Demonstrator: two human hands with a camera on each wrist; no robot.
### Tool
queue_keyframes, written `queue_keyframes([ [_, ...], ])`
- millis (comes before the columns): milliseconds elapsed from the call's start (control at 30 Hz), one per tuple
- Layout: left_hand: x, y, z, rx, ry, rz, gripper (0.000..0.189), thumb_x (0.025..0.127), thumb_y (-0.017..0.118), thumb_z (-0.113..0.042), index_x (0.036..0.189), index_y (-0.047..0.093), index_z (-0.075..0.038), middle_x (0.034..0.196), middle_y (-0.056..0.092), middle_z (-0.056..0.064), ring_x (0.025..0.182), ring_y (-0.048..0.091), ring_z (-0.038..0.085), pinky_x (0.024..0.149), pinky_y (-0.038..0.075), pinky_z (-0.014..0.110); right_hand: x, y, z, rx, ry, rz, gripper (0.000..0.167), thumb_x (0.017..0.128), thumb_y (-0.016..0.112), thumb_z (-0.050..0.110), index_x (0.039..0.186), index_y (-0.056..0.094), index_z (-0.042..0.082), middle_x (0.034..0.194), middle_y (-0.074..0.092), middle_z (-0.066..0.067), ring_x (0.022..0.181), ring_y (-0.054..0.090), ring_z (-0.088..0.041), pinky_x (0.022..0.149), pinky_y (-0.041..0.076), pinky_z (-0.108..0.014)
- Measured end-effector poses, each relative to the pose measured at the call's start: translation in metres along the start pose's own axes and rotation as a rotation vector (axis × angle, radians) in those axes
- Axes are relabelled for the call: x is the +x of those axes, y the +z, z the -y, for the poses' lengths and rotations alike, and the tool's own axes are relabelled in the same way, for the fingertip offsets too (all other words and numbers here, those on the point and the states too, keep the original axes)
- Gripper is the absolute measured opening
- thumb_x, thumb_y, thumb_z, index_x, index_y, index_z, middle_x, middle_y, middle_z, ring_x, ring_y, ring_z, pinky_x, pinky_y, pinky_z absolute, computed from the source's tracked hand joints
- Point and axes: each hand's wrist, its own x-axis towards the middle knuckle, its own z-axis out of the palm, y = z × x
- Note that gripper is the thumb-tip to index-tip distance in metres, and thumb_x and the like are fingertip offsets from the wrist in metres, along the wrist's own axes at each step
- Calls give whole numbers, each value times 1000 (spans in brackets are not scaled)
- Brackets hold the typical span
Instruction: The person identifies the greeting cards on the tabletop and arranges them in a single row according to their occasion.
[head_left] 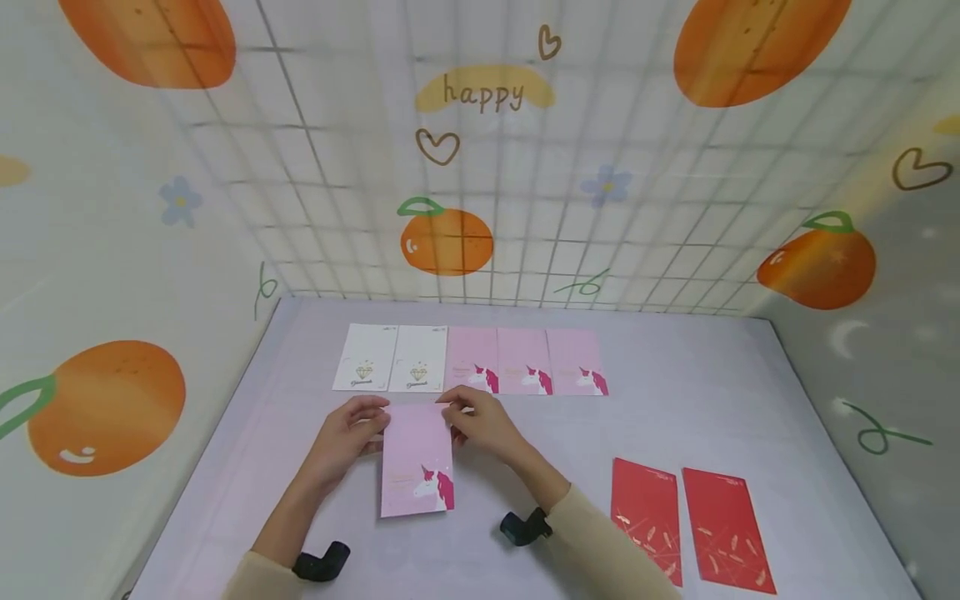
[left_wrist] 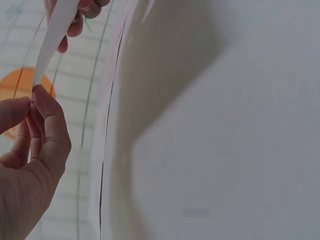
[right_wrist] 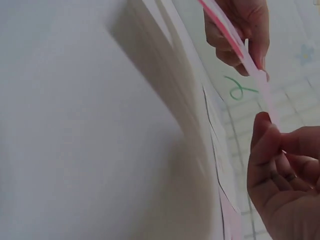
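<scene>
Both hands hold a pink unicorn card above the table in the head view. My left hand pinches its upper left corner between thumb and fingers. At the upper right corner, my right hand pinches it the same way. Seen nearly edge-on, the card has a white back in the left wrist view, with the left hand gripping its edge. In the right wrist view the card bends slightly, and the right hand pinches its near end.
Behind the hands lies a row of two white diamond-print cards and three pink unicorn cards. Two red cards lie at the front right, one partly covered by the right sleeve. Fabric-covered walls enclose the white table.
</scene>
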Motion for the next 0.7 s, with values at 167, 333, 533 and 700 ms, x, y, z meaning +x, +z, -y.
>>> queue_keyframes([
  [167,9,25,-7,-35,7,44,31,97,68,-15,126,61,-5,109,59,16,94,62,27,77,59,37,-14,-24,-4,-38,-3,-43,17,99,63,16,115,68,15,86,63,-3,64,65,-21,59,58,-34],
  [333,15,46,-14,-60,9,82,28,96,68,-12,122,63,-5,108,60,15,92,63,26,76,59,38,-27,-43,-8,-53,-4,-76,17,98,64,17,115,68,14,86,63,-3,63,64,-21,59,58,-35],
  [533,21,68,-17,-85,20,132,27,95,69,-11,120,64,-5,106,61,15,89,65,24,75,59,39,-41,-62,-12,-68,20,-104,18,99,64,17,116,68,16,88,63,-3,64,65,-21,60,58,-36],
  [700,25,84,-19,-76,27,158,26,96,69,-15,120,64,-8,106,61,14,91,66,25,75,59,39,-51,-74,-14,-74,51,-131,18,98,64,16,116,68,15,88,63,-4,65,64,-22,60,58,-35],
])
